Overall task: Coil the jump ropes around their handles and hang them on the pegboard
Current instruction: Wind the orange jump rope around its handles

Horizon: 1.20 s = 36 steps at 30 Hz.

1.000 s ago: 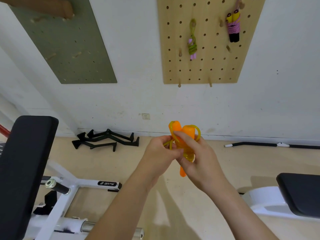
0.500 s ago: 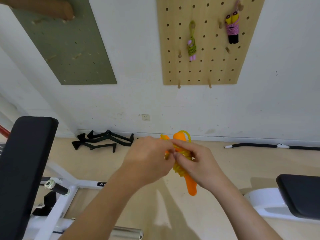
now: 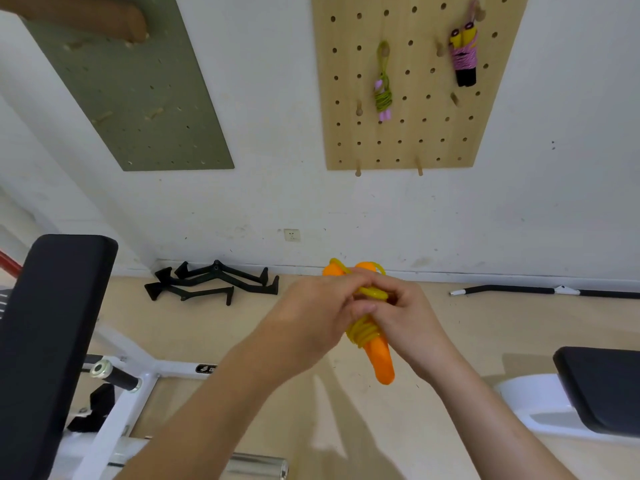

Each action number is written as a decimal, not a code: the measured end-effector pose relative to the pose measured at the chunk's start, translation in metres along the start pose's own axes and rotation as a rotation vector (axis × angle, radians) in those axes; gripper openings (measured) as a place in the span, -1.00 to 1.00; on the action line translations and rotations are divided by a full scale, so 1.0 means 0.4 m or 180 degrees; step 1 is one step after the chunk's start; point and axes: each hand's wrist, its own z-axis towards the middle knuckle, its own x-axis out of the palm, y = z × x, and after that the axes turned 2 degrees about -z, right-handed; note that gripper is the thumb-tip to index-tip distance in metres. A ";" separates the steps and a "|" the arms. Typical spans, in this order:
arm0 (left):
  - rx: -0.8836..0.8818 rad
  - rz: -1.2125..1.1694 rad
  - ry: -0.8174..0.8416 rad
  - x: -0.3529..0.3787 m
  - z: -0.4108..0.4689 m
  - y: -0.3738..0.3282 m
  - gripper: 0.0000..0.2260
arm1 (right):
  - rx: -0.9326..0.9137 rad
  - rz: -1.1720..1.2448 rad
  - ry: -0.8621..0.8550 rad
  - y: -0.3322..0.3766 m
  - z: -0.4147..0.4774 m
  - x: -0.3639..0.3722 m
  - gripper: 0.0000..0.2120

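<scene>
Two hands on the orange rope

Both hands meet mid-frame above the floor. Right hand (image 3: 405,317) clasps the orange handles (image 3: 381,362), yellow cord (image 3: 363,332) coiled around them. Left hand (image 3: 311,313) pinches the cord near the handle tops. Wooden pegboard (image 3: 422,133) on the wall ahead carries a green rope bundle (image 3: 383,95) and a pink one (image 3: 464,60).

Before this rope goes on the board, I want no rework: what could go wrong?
The yellow cord is wound only round the middle of the orange handles, and its end is pinched between both hands; if it is let go untucked, the coil may spring loose. The left hand and right hand hide the tuck, so it may be unfinished.
</scene>
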 end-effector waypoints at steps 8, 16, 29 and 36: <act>0.0470 0.0729 0.0108 -0.010 0.005 0.014 -0.77 | -0.0026 -0.0468 0.0316 -0.015 0.004 -0.007 -0.70; 0.0004 -0.0594 -0.0456 -0.002 0.007 0.035 -0.64 | -0.0226 -0.0468 0.0251 0.003 0.023 -0.025 -0.58; -0.0065 -0.1196 -0.1755 0.013 -0.002 0.089 -0.72 | -0.0092 0.0333 -0.0024 0.007 0.043 0.008 -0.66; -0.0079 0.0236 -0.1592 -0.007 0.017 0.121 -0.71 | -0.0102 0.0152 -0.0036 -0.006 0.039 0.051 -0.68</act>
